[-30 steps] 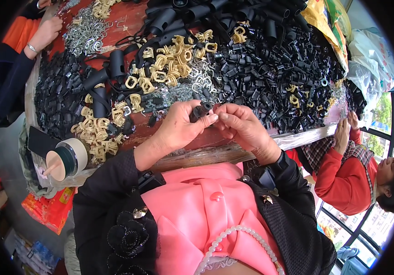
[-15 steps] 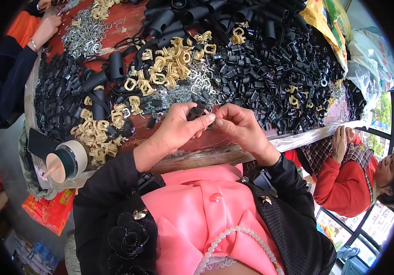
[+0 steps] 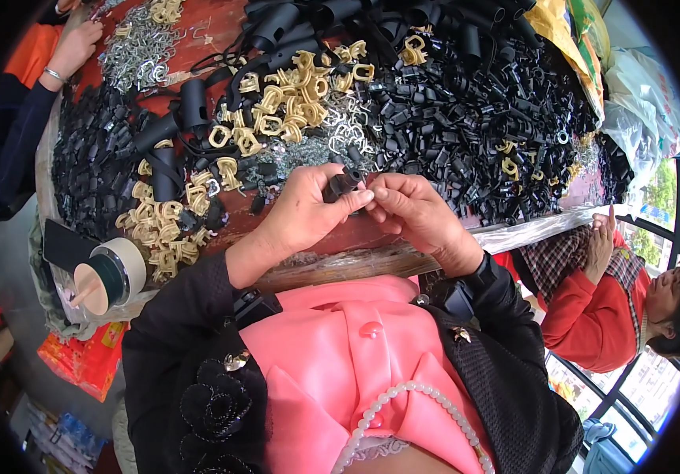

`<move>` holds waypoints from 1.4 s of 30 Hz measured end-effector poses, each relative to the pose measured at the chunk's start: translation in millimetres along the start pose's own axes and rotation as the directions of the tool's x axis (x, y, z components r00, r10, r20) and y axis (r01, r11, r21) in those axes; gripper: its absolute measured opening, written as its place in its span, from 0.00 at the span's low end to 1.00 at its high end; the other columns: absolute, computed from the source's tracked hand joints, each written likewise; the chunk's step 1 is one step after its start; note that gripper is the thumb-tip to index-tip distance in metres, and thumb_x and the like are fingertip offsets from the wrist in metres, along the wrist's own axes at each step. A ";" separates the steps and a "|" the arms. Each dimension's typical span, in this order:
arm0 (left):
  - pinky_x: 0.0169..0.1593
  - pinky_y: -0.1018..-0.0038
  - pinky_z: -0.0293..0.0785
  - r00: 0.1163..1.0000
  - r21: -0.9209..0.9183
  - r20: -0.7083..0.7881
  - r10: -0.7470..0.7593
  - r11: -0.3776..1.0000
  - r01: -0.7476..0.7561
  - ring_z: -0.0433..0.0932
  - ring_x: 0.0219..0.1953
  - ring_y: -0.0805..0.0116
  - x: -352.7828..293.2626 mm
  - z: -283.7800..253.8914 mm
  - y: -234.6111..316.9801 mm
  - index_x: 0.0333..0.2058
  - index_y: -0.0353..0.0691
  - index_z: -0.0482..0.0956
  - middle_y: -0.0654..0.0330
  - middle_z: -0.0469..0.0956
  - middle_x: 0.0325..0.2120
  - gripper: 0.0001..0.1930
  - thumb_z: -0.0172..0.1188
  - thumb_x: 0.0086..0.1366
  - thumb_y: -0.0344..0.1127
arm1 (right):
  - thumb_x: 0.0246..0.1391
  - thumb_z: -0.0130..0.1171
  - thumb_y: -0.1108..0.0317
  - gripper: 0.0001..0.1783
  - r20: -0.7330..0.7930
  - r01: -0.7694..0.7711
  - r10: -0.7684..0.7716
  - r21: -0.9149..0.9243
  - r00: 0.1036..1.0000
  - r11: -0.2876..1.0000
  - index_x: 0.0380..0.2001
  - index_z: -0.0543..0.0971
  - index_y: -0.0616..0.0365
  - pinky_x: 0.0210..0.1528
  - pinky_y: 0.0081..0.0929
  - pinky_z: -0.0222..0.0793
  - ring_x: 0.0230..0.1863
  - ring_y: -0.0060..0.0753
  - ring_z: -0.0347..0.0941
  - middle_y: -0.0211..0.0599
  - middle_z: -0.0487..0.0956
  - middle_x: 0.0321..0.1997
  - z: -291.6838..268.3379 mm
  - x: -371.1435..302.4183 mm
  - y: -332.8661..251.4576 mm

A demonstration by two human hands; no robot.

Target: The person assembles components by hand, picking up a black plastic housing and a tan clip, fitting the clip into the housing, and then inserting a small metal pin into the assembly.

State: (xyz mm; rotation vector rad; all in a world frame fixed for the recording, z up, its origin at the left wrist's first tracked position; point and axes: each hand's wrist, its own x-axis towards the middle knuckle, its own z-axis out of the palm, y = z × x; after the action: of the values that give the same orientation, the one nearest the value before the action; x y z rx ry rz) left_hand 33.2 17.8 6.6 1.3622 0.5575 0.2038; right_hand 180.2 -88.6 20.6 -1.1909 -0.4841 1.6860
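Note:
Between thumb and fingers of my left hand (image 3: 304,207) is a small black cylindrical plastic part (image 3: 345,182), its narrower end pointing up and away from me. My right hand (image 3: 419,212) is pinched close against the part's right side, thumb and forefinger together; whatever sits in that pinch is too small to make out. Both hands hover over the near edge of the red table (image 3: 276,237). Just beyond them lie small greyish metal pieces (image 3: 300,152), bent silver wire hooks (image 3: 348,126) and tan plastic clips (image 3: 296,99).
Heaped small black parts (image 3: 466,134) cover the right side, with black tubes (image 3: 194,107) and more tan clips (image 3: 158,225) on the left. A spool (image 3: 122,268) stands at the near left corner. One co-worker's hand (image 3: 77,47) is far left; another person (image 3: 593,292) sits right.
The black part has tilted a little within my left hand, and my right fingers have curled in closer. The right-hand person's hands have shifted.

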 end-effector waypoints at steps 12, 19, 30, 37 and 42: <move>0.20 0.86 0.60 0.993 -0.142 -0.063 -0.102 0.985 0.093 0.64 0.16 0.83 0.9 -1.7 4.1 0.27 0.37 0.71 0.68 0.68 0.16 0.06 0.55 0.54 0.33 | 0.51 0.50 0.70 0.06 -0.164 0.222 -0.303 -0.385 0.939 0.896 0.26 0.70 0.61 0.20 0.08 0.52 0.20 0.10 0.56 0.21 0.66 0.20 -2.3 -1.0 -0.3; 0.25 0.85 0.64 0.977 -0.534 0.155 -0.150 0.819 0.210 0.67 0.23 0.80 -0.9 -1.9 6.4 0.39 0.37 0.67 0.65 0.69 0.26 0.11 0.50 0.58 0.33 | 0.49 0.52 0.72 0.05 -0.122 0.280 -0.382 -0.489 0.916 0.826 0.25 0.70 0.62 0.24 0.10 0.56 0.23 0.11 0.60 0.22 0.67 0.21 0.0 -9.8 -4.2; 0.35 0.79 0.72 0.933 -0.641 0.305 -0.191 0.683 0.349 0.72 0.35 0.74 -6.0 1.0 -1.5 0.45 0.36 0.65 0.62 0.70 0.35 0.14 0.47 0.60 0.34 | 0.32 0.60 0.79 0.08 0.234 0.425 -0.706 -0.899 0.669 0.104 0.20 0.73 0.58 0.28 0.21 0.59 0.27 0.30 0.64 0.33 0.69 0.27 19.5 -17.2 -18.7; 0.38 0.80 0.72 0.927 -0.580 0.292 -0.234 0.728 0.366 0.72 0.35 0.75 -7.5 7.3 0.8 0.40 0.34 0.69 0.61 0.71 0.34 0.13 0.48 0.60 0.35 | 0.27 0.60 0.77 0.09 0.279 0.356 -0.625 -0.935 0.729 -0.002 0.19 0.73 0.56 0.38 0.29 0.53 0.39 0.34 0.60 0.31 0.68 0.34 20.8 -17.6 -20.4; 0.39 0.80 0.71 0.912 -0.533 0.332 -0.239 0.751 0.391 0.71 0.36 0.76 -9.6 8.1 5.7 0.42 0.33 0.68 0.61 0.70 0.35 0.14 0.48 0.60 0.36 | 0.27 0.60 0.76 0.08 0.269 0.326 -0.585 -0.945 0.765 -0.008 0.17 0.73 0.55 0.40 0.30 0.52 0.40 0.34 0.59 0.29 0.68 0.34 23.5 -16.9 -20.0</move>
State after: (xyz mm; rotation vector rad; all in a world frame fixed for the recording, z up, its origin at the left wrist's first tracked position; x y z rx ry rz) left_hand 30.0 7.6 15.4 0.6477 0.4556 -0.0743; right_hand 170.0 -89.7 54.2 -1.7582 -1.8401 0.3960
